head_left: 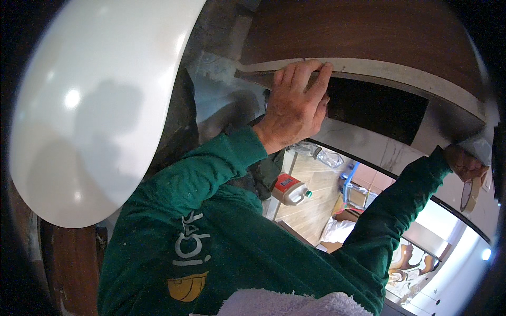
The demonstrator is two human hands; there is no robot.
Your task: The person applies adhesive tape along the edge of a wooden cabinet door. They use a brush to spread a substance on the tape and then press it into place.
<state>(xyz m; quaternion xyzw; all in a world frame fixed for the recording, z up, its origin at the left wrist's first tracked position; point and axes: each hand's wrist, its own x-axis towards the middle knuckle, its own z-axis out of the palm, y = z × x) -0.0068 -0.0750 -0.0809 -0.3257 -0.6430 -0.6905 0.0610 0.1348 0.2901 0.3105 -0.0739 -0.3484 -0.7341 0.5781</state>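
Observation:
My left hand (296,102) is at the pale front edge of a dark brown wood-grain panel (369,31). Its fingers bend over that edge, and part of the thumb side is hidden below. Under the panel, a dark rectangular opening (377,108) lies just right of this hand. Far to the right, my right hand (465,162) is closed, with a roll of tape (469,196) hanging at its fingers. A greyish translucent sheet or bag (477,149) sits against the back of that hand; its kind is unclear.
A large glossy white rounded surface (100,105) fills the left side. Below, a jug (291,189) with a red label and green cap stands on the wood-look floor (311,210), near clear plastic wrapping (324,155). A pale towel (284,303) is at the lower edge.

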